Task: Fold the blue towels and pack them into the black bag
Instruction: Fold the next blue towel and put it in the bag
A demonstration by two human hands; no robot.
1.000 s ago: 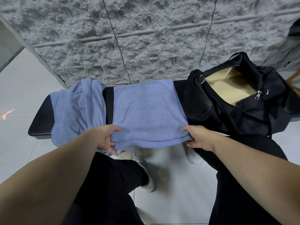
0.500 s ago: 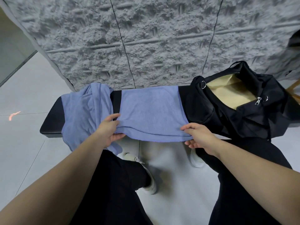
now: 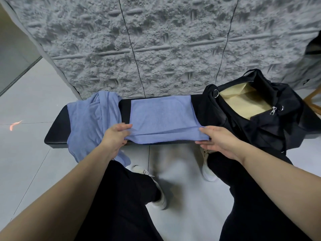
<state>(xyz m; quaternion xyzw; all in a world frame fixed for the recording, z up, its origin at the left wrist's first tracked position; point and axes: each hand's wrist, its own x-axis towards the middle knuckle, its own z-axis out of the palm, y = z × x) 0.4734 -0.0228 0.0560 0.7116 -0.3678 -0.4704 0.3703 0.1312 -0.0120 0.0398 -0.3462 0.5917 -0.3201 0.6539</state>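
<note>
- Step in hand, by my reading: folding of the flat blue terry towel (image 3: 161,119) spread across the long black padded bench (image 3: 55,134); nothing is packed yet.
- Your left hand (image 3: 115,138) pinches the towel's near left corner, thumb on top, fingers curled under the cloth.
- Your right hand (image 3: 217,139) pinches the near right corner in the same way, thumb over the edge, fingers below.
- The near hem is lifted off the bench edge and stretched taut between your two hands; the far part lies flat on the bench top.
- Towel looks thin, soft and limp, already doubled at least once judging by the layered near edge; how many layers, you cannot tell.
- Next move likely calls for carrying both corners away from you to the far edge together, at even height, so the fold lands square.
- Risk: uneven pull skews the fold or drags the towel off the bench.
- A second, crumpled blue towel (image 3: 90,122) is heaped on the bench's left end, part hanging over the front, just beside the flat one.
- The open black fabric bag with tan lining (image 3: 260,129) sits on the bench's right end, touching the towel's right side, its mouth unzipped.
</note>
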